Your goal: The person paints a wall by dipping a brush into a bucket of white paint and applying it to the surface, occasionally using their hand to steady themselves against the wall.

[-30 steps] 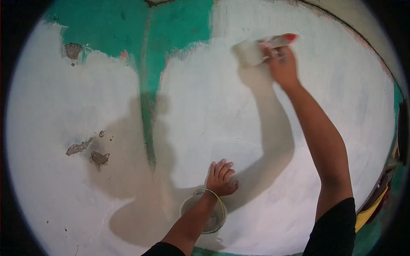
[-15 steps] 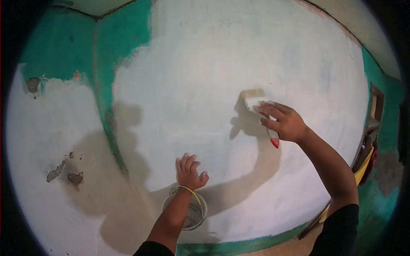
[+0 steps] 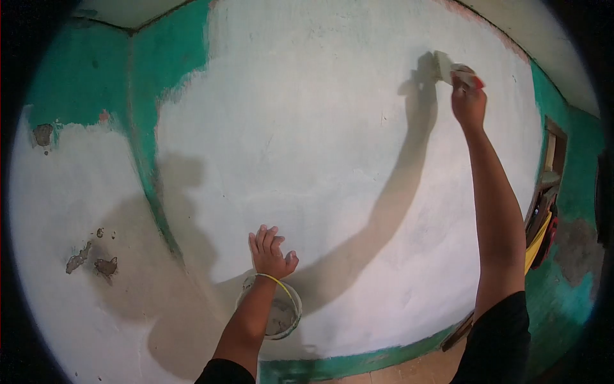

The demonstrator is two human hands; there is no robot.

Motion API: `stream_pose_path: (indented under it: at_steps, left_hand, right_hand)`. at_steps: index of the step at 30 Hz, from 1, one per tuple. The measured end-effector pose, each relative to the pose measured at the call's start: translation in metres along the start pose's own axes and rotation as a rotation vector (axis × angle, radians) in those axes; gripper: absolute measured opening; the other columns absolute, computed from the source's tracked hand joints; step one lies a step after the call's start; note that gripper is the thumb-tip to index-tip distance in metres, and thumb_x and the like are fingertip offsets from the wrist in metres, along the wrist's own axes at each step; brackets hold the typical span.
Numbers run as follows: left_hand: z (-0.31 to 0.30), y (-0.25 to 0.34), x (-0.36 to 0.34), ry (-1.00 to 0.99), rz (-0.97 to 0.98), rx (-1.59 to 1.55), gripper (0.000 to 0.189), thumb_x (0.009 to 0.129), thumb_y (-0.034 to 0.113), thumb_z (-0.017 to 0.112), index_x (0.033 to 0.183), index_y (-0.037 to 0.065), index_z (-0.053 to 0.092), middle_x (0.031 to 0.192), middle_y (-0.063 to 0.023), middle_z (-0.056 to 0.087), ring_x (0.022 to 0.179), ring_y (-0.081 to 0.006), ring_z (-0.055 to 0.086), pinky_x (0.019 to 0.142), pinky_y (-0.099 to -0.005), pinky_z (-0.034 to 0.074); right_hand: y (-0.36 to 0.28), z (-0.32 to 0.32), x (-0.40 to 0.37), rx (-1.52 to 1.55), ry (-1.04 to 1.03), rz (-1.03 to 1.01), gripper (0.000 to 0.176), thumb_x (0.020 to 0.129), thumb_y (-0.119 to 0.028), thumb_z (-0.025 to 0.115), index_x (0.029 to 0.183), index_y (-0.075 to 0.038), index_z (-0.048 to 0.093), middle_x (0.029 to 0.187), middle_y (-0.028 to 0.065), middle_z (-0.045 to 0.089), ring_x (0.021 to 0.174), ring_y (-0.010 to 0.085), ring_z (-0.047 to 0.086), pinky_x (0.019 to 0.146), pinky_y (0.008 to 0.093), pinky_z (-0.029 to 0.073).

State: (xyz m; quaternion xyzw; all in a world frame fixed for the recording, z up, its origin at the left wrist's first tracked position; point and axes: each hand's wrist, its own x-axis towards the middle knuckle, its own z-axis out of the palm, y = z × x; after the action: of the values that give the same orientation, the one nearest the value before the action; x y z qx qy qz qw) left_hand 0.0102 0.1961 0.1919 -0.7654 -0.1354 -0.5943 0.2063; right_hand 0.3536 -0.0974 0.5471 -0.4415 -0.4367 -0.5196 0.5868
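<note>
White-coated wall [image 3: 332, 160] — green patches [image 3: 83, 83] by the corner, left hand [image 3: 268, 253] flat on it, brush [image 3: 446, 66] touching high right.

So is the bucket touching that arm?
Touching. The head view shows the yellow handle of the bucket looped over the wrist behind the left hand. The right hand grips the brush.

White wall [image 3: 332, 160] with green patches, red-tipped brush [image 3: 462, 73], yellow-handled pail [image 3: 276, 310]

The brush [image 3: 446, 65] lies against the wall [image 3: 320, 128] in the right hand [image 3: 469, 102]. Well below and left of that grip, the left hand [image 3: 268, 253] rests on the wall, with the bucket [image 3: 281, 315] under its wrist.
</note>
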Motion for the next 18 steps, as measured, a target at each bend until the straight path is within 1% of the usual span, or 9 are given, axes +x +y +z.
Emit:
stream_pose_path:
  at_steps: [1, 3, 4, 6, 11, 13, 14, 16, 18]
  left_hand:
    - [-0.001, 0.000, 0.001, -0.004, -0.006, -0.005, 0.054, 0.066, 0.026, 0.063, 0.113, 0.011, 0.038, 0.128, -0.0120, 0.039, 0.131, -0.0382, 0.030, 0.106, -0.0630, 0.015]
    - [-0.002, 0.001, 0.001, -0.016, -0.014, -0.015, 0.055, 0.066, 0.025, 0.063, 0.113, 0.011, 0.038, 0.128, -0.0121, 0.039, 0.131, -0.0382, 0.030, 0.106, -0.0632, 0.015]
    - [-0.002, 0.001, 0.003, -0.006, 0.001, -0.012, 0.055, 0.066, 0.024, 0.063, 0.113, 0.010, 0.038, 0.128, -0.0124, 0.038, 0.131, -0.0387, 0.029, 0.106, -0.0636, 0.015]
    - [-0.003, 0.002, 0.003, -0.003, 0.019, -0.014, 0.056, 0.065, 0.023, 0.063, 0.113, 0.010, 0.038, 0.128, -0.0128, 0.038, 0.131, -0.0391, 0.029, 0.106, -0.0641, 0.015]
    - [-0.011, 0.006, 0.009, -0.017, -0.018, -0.073, 0.057, 0.065, 0.022, 0.063, 0.114, 0.008, 0.037, 0.129, -0.0140, 0.037, 0.130, -0.0401, 0.030, 0.105, -0.0633, 0.011]
    - [-0.014, 0.004, 0.012, 0.005, 0.010, -0.091, 0.057, 0.065, 0.021, 0.063, 0.114, 0.008, 0.037, 0.129, -0.0138, 0.037, 0.130, -0.0397, 0.030, 0.105, -0.0620, 0.010]
    - [-0.015, 0.003, 0.015, 0.026, 0.023, -0.111, 0.056, 0.065, 0.020, 0.063, 0.114, 0.008, 0.038, 0.129, -0.0136, 0.037, 0.129, -0.0393, 0.030, 0.105, -0.0608, 0.008]
    - [-0.020, 0.002, 0.027, 0.027, 0.047, -0.098, 0.057, 0.065, 0.019, 0.063, 0.115, 0.007, 0.038, 0.130, -0.0136, 0.036, 0.130, -0.0390, 0.030, 0.105, -0.0601, 0.008]
    - [-0.026, 0.000, 0.036, 0.017, 0.062, -0.087, 0.058, 0.064, 0.018, 0.063, 0.116, 0.007, 0.038, 0.132, -0.0136, 0.036, 0.130, -0.0387, 0.030, 0.105, -0.0595, 0.008]
  right_hand:
    - [-0.009, 0.003, -0.005, -0.305, -0.034, -0.239, 0.026, 0.088, -0.018, 0.062, 0.112, -0.008, 0.061, 0.106, 0.0127, 0.067, 0.096, 0.0298, 0.066, 0.079, 0.0355, 0.054]
    - [-0.040, 0.010, -0.038, -0.210, -0.242, -0.292, 0.030, 0.082, -0.012, 0.065, 0.112, -0.011, 0.061, 0.113, 0.0127, 0.064, 0.104, 0.0318, 0.061, 0.086, 0.0384, 0.052]
    - [-0.052, 0.012, -0.054, -0.340, -0.408, -0.458, 0.035, 0.076, -0.009, 0.066, 0.111, -0.011, 0.062, 0.118, 0.0119, 0.062, 0.107, 0.0304, 0.060, 0.087, 0.0377, 0.052]
    - [-0.074, 0.016, -0.085, -0.344, -0.551, -0.713, 0.046, 0.063, -0.006, 0.066, 0.108, -0.013, 0.062, 0.119, 0.0085, 0.061, 0.103, 0.0257, 0.063, 0.085, 0.0361, 0.054]
    - [-0.120, 0.007, -0.103, -0.163, -0.818, -0.640, 0.044, 0.065, -0.002, 0.065, 0.108, -0.011, 0.060, 0.115, 0.0089, 0.062, 0.091, 0.0268, 0.066, 0.076, 0.0369, 0.056]
    - [-0.127, 0.005, -0.083, -0.101, -0.860, -0.391, 0.032, 0.073, -0.001, 0.063, 0.104, -0.007, 0.060, 0.108, 0.0139, 0.064, 0.085, 0.0302, 0.067, 0.074, 0.0371, 0.055]
    - [-0.122, 0.007, -0.073, -0.105, -0.850, -0.398, 0.032, 0.073, -0.001, 0.063, 0.104, -0.007, 0.060, 0.108, 0.0139, 0.064, 0.085, 0.0302, 0.067, 0.074, 0.0371, 0.055]
    - [-0.099, 0.016, -0.054, 0.265, -0.658, -0.272, 0.022, 0.082, -0.005, 0.062, 0.103, -0.003, 0.060, 0.098, 0.0174, 0.066, 0.081, 0.0321, 0.067, 0.073, 0.0367, 0.055]
    - [-0.087, 0.025, -0.038, 0.208, -0.497, -0.231, 0.018, 0.086, -0.009, 0.062, 0.102, 0.000, 0.060, 0.091, 0.0173, 0.067, 0.080, 0.0306, 0.068, 0.070, 0.0341, 0.054]
